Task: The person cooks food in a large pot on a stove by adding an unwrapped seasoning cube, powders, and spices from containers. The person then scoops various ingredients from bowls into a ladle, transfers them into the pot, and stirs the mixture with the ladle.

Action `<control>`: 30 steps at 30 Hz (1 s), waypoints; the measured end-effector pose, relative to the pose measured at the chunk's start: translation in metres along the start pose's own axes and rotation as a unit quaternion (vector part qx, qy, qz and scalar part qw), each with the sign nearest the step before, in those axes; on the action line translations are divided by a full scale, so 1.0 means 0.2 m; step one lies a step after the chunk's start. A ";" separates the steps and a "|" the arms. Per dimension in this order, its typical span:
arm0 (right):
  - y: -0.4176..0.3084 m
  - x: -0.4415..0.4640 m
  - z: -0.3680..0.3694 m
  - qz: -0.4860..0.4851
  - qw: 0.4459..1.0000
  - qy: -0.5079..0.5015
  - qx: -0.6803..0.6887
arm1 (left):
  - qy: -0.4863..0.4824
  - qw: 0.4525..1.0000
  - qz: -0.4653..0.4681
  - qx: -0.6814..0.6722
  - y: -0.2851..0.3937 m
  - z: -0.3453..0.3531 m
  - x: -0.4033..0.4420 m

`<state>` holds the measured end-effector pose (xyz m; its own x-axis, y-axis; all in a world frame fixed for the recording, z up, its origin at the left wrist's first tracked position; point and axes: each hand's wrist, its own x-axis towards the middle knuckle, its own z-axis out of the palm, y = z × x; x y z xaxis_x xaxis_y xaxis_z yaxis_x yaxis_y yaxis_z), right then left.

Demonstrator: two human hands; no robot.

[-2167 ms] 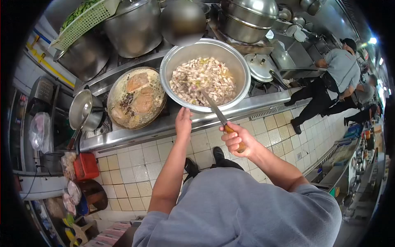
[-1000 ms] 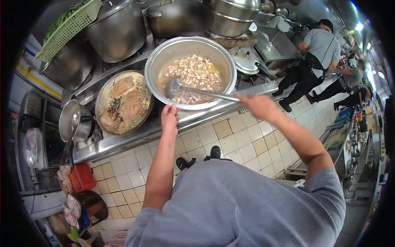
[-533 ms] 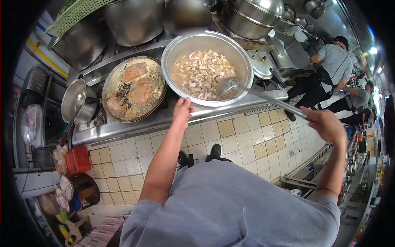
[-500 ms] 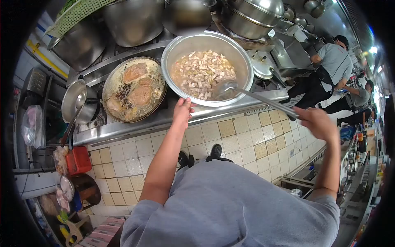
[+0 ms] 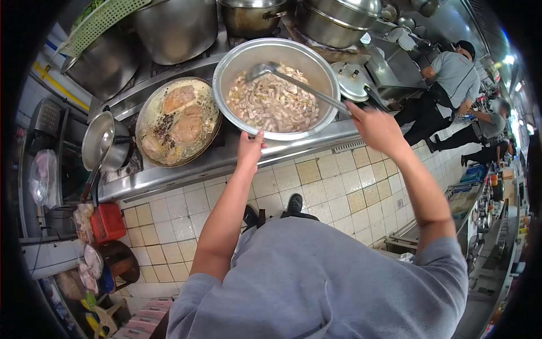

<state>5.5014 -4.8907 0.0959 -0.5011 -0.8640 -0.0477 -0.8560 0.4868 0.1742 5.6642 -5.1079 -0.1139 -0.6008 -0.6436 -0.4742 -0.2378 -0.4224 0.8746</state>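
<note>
A large metal bowl (image 5: 333,85) on the stove holds chopped pale meat pieces (image 5: 276,104) in some liquid. My left hand (image 5: 250,150) grips the bowl's near rim, thumb on top. In my right hand (image 5: 375,127) is the handle of a long metal ladle (image 5: 307,88); it slants across the bowl from the right, and its head lies among the pieces at the upper left. Just left of the bowl sits a wide round pan (image 5: 152,110) with large pieces of meat in thick, pale liquid.
Big pots (image 5: 175,34) and a stacked steamer (image 5: 333,25) stand behind. A small saucepan (image 5: 99,141) is at the left, above a red container (image 5: 107,222). A round lid (image 5: 350,82) lies right of the bowl. A co-worker (image 5: 451,79) stands farther right, with others beyond.
The ladle head has swung from the bowl's near right side to its upper left. My right hand has moved left and up with it, while my left hand stays at the rim.
</note>
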 end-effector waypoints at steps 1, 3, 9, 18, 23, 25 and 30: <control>0.02 0.09 0.03 -0.023 0.999 0.005 -0.041 | 0.011 1.000 0.002 0.001 -0.02 0.01 0.02; 0.10 0.26 0.17 -0.045 0.996 0.011 -0.081 | 0.022 1.000 0.004 0.003 -0.04 0.03 0.02; 0.36 0.46 0.74 0.040 0.994 -0.076 0.061 | 0.063 0.993 0.091 -0.029 -0.12 0.06 0.03; -0.21 0.01 0.44 0.321 0.437 -0.373 0.753 | 0.079 0.992 0.090 -0.026 -0.03 0.08 0.00; -0.28 -0.02 0.64 0.189 -0.008 -0.385 0.903 | 0.060 0.993 0.103 -0.020 -0.06 0.06 0.01; -0.30 -0.08 0.67 0.168 0.000 -0.378 0.910 | 0.026 0.996 0.086 -0.010 -0.07 0.00 -0.01; -0.30 -0.37 0.61 0.174 0.357 -0.288 0.871 | -0.011 0.999 0.019 -0.043 -0.37 -0.27 -0.06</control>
<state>5.5739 -4.8394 -0.0314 -0.1287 -0.7866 -0.6040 0.7433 0.3267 -0.5838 5.7310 -5.1032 -0.1782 -0.6246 -0.6469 -0.4374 -0.1486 -0.4514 0.8799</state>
